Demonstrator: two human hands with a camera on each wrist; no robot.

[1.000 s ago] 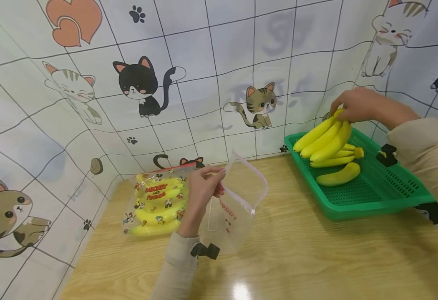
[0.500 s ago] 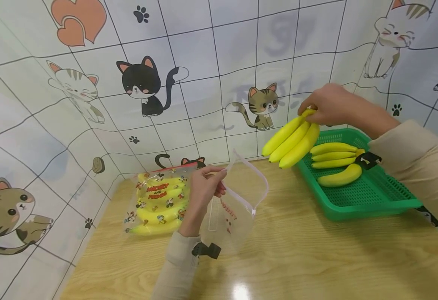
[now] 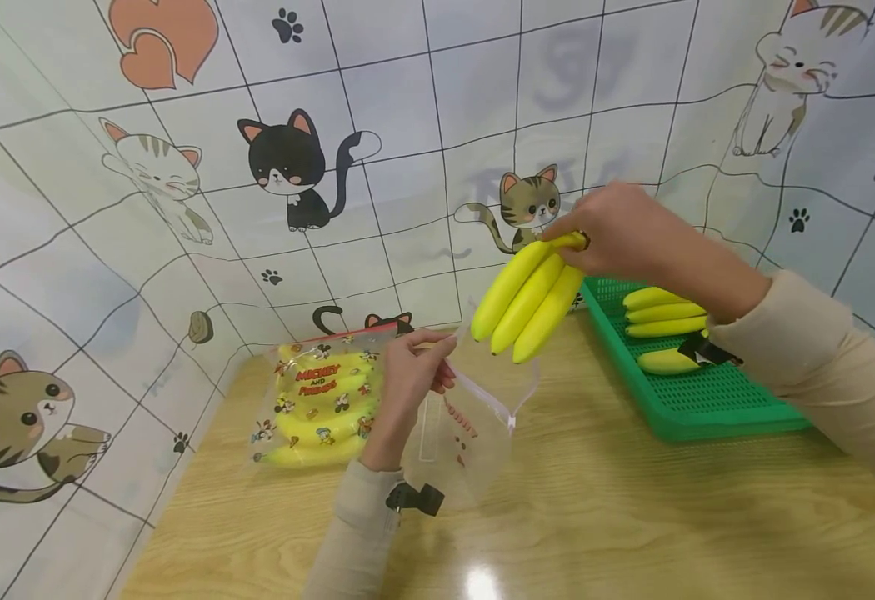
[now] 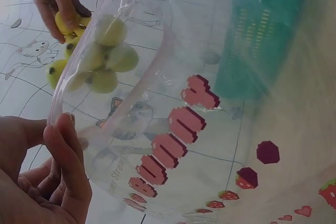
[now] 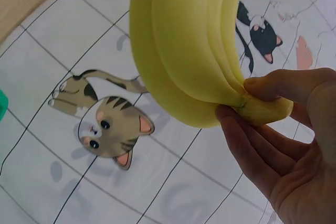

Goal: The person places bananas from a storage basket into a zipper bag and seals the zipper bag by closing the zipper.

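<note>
My right hand [image 3: 625,233] pinches a bunch of bananas [image 3: 529,302] by its stem, the fruit hanging down. In the right wrist view, thumb and fingers close around the stem of the bunch [image 5: 184,40]. My left hand [image 3: 412,375] pinches the rim of a clear zip bag [image 3: 463,450], whose mouth gapes upward. Red "BUNNY" lettering and strawberries show on the bag [image 4: 173,129] in the left wrist view. The banana tips overlap the far side of the bag's mouth in the head view.
A green basket [image 3: 677,425] at the right holds another banana bunch [image 3: 658,315] and a single banana [image 3: 666,361], partly behind the right sleeve. At the left lies a printed zip bag [image 3: 317,408] with bananas inside. A cat-patterned sheet [image 3: 407,183] backs the wooden table [image 3: 595,517].
My right hand has lifted the banana bunch out of the green basket and carried it left to above the clear bag. My left hand keeps its hold on the bag's rim.
</note>
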